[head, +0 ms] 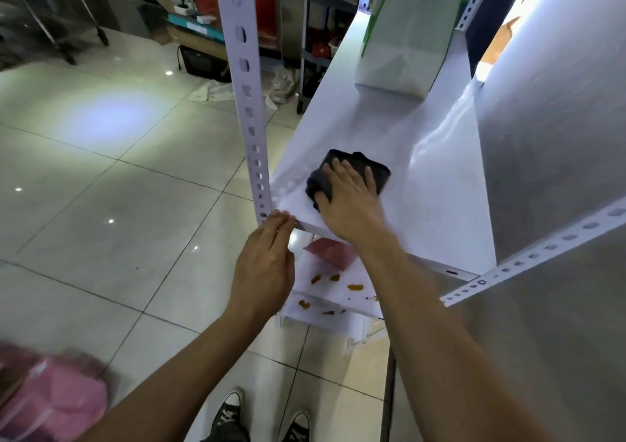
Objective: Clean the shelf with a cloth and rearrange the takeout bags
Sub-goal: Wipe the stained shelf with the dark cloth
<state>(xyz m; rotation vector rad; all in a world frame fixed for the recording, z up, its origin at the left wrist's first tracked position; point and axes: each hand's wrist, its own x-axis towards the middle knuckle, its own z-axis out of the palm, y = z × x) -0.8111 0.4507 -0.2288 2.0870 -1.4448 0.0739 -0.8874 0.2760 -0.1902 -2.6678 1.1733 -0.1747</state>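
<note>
Fingers (342, 170) of my right hand (349, 201) lie straight and flat on the dark cloth (372, 167), pressing it onto the white shelf (440, 204) near its near-left corner. My left hand (264, 265) reaches to that corner with fingers extended together, tips touching the shelf edge beside the perforated post (247, 102); it holds nothing. One takeout bag (406, 45), pale green and white, stands upright at the far end of the same shelf, well apart from the cloth. On the lower shelf (335, 292) I see orange-brown smears and a pink packet (330, 251). I judge the risks so: a long wipe toward the far end could knock the bag over, since it stands tall; a flat palm may let the cloth bunch and skip patches; and the lower smears could be missed altogether.
</note>
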